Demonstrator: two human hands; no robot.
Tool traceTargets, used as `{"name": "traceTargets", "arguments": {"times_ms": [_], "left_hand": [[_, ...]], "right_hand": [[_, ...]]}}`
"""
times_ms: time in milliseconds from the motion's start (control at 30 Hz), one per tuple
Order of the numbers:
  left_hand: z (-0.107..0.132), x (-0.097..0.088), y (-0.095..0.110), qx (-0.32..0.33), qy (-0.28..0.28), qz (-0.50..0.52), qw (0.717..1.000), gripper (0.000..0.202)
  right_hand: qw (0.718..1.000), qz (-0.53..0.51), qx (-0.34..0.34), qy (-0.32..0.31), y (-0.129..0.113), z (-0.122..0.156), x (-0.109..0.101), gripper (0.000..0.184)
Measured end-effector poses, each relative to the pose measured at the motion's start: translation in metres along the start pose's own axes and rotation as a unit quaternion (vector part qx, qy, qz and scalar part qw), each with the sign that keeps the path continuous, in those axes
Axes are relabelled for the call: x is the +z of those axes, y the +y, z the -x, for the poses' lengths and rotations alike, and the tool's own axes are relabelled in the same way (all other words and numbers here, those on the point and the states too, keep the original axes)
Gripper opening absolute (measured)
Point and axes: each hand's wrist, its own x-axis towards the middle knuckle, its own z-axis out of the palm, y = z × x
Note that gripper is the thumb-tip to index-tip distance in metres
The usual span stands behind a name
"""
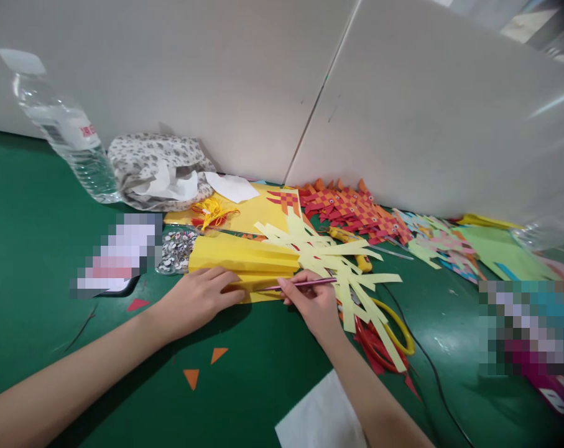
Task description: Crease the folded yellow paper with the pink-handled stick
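Note:
A sheet of yellow paper (244,254) with lengthwise creases lies in the middle of the green table. My left hand (200,295) rests on its near left part, fingers stretched out over the paper. Between the thumb and fingers of my right hand (315,305) is a slim purple pen (314,282). Its tip points left and meets the paper's near edge, close to my left thumb. Pale yellow paper strips (351,274) lie loosely woven beside and behind my right hand.
Behind are woven red-orange paper fish (342,208), a glue gun (363,261) and a bag of googly eyes (175,249). A water bottle (71,134) and phone (123,255) stand left. Yellow-handled scissors (405,333), a black cable (431,367) and white paper (323,417) lie right and near.

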Motion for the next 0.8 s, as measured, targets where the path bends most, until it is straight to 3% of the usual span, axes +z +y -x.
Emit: {"name": "traceTargets", "arguments": {"times_ms": [500, 800], "left_hand": [[0.0, 0.0, 0.0, 0.008, 0.018, -0.004, 1.0, 0.018], [0.0, 0.001, 0.0, 0.01, 0.017, -0.005, 1.0, 0.021]], "right_hand": [[0.998, 0.015, -0.04, 0.036, 0.001, -0.003, -0.013, 0.026], [0.997, 0.005, -0.009, 0.075, 0.007, -0.005, -0.023, 0.027]]}}
